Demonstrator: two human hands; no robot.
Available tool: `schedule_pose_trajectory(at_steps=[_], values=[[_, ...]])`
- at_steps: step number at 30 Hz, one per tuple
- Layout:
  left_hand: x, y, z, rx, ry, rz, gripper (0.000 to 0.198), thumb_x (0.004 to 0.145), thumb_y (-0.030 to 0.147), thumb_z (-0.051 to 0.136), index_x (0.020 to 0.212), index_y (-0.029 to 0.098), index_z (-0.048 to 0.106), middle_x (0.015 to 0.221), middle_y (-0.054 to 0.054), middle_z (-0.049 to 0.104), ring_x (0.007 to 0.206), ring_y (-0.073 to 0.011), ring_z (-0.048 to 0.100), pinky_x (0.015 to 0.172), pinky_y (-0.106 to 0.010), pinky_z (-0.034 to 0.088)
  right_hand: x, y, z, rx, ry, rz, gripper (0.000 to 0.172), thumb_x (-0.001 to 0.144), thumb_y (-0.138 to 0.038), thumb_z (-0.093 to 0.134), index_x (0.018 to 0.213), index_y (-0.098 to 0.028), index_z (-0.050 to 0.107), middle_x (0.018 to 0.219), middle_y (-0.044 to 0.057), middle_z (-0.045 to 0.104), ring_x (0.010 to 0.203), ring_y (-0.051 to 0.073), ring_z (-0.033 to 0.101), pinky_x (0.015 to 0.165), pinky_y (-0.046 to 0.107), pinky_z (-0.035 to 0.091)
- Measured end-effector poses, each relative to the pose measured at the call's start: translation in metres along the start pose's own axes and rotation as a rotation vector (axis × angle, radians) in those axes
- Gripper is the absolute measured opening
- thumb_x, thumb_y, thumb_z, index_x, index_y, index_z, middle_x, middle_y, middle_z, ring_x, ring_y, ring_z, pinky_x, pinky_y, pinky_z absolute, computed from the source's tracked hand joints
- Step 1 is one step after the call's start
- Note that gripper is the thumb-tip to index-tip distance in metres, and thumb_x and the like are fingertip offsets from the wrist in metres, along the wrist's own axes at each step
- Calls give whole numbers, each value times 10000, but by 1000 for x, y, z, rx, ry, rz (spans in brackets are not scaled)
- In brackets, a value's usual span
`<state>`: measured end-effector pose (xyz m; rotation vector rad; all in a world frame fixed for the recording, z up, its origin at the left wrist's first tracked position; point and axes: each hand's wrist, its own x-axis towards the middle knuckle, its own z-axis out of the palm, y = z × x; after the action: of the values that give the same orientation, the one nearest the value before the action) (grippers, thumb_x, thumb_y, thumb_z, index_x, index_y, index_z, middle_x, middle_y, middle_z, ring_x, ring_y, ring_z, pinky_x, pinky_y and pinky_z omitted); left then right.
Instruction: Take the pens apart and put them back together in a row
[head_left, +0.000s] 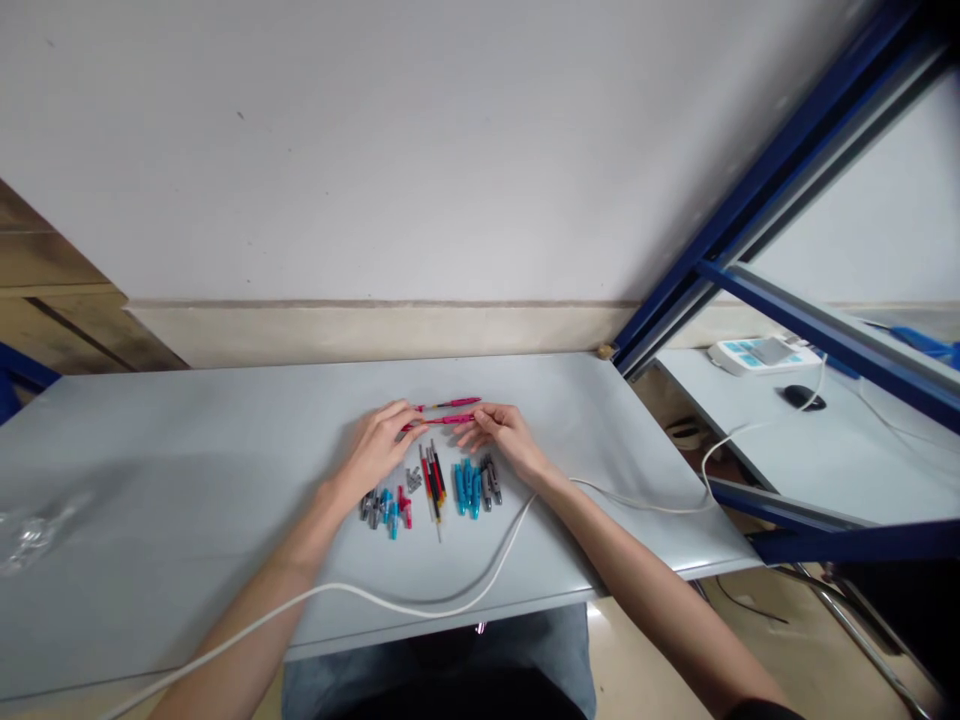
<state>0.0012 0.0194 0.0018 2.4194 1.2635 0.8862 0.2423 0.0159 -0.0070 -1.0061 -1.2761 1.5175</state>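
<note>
My left hand (384, 438) pinches the left end of a pink pen (450, 420). Its barrel end sits between the thumb and fingers of my right hand (501, 434). A thin red length shows between the two ends. Just behind lies a second pink pen (463, 402), with a dark refill showing at its left part. Below my hands lie several red and black pen refills (433, 480). Several blue pen barrels (468, 488) and grey pen barrels (490, 482) lie to their right. Small grey springs (414, 480) and blue, grey and pink pen tips (393, 513) lie near my left wrist.
A white cable (360, 593) crosses the grey table (225, 450) in front of me, under my right forearm. Clear plastic (34, 535) lies far left. Blue metal framing (675, 270) rises at right; beyond it are a black mouse (802, 397) and a power strip (761, 355).
</note>
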Motion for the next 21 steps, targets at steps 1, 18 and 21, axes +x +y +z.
schedule_pose_trajectory(at_steps=[1, 18, 21], values=[[0, -2, 0, 12, -2, 0, 262, 1015, 383, 524, 1003, 209, 719, 918, -37, 658, 859, -180, 646, 767, -290, 491, 1, 1, -1, -14, -5, -3, 475, 849, -599, 692, 949, -134, 704, 907, 142, 786, 681, 187, 732, 562, 258, 547], [-28, -7, -28, 152, 44, -275, 288, 1000, 441, 494, 1100, 243, 677, 904, -19, 735, 804, -184, 674, 724, -263, 442, 9, 0, -24, -581, 311, -184, 237, 887, -333, 589, 1004, -166, 710, 669, 4, 662, 548, 149, 544, 573, 256, 410], [-56, 6, -37, 195, -5, -413, 258, 1011, 436, 448, 994, 246, 621, 729, 26, 666, 636, -156, 605, 640, -251, 389, -3, -7, -7, -761, 276, -231, 211, 927, -276, 532, 1000, -189, 709, 717, 8, 676, 634, 159, 581, 641, 256, 407]])
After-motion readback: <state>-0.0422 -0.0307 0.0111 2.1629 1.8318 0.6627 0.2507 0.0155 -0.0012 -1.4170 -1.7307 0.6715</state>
